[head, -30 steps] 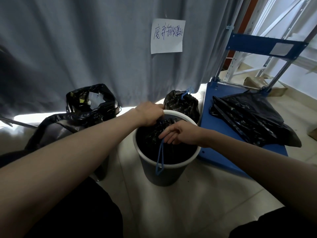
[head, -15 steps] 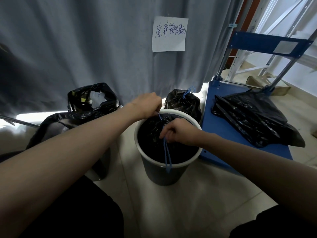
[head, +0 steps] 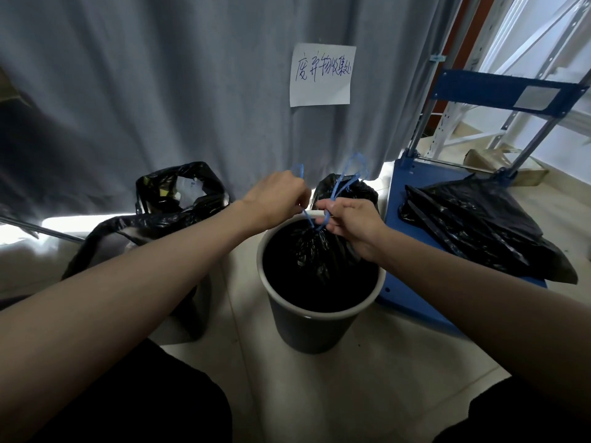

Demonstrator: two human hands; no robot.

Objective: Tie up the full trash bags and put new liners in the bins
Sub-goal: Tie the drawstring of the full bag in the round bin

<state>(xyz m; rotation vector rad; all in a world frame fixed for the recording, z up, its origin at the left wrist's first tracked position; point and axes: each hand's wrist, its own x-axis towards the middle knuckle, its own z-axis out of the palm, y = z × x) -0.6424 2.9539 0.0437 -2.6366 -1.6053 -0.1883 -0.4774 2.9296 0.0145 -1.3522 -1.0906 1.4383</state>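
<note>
Left hand (head: pixel 275 199) and right hand (head: pixel 350 219) each pinch a blue drawstring (head: pixel 339 187), cinching the black trash bag (head: pixel 315 251) that sits inside the grey bin (head: pixel 307 327) on the floor.

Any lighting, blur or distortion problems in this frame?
Head view: bright light under the curtain blows out the floor at left; the bin interior is near-black; wide-angle bending at the edges; the blue drawstring loops look slightly motion-blurred.
</note>
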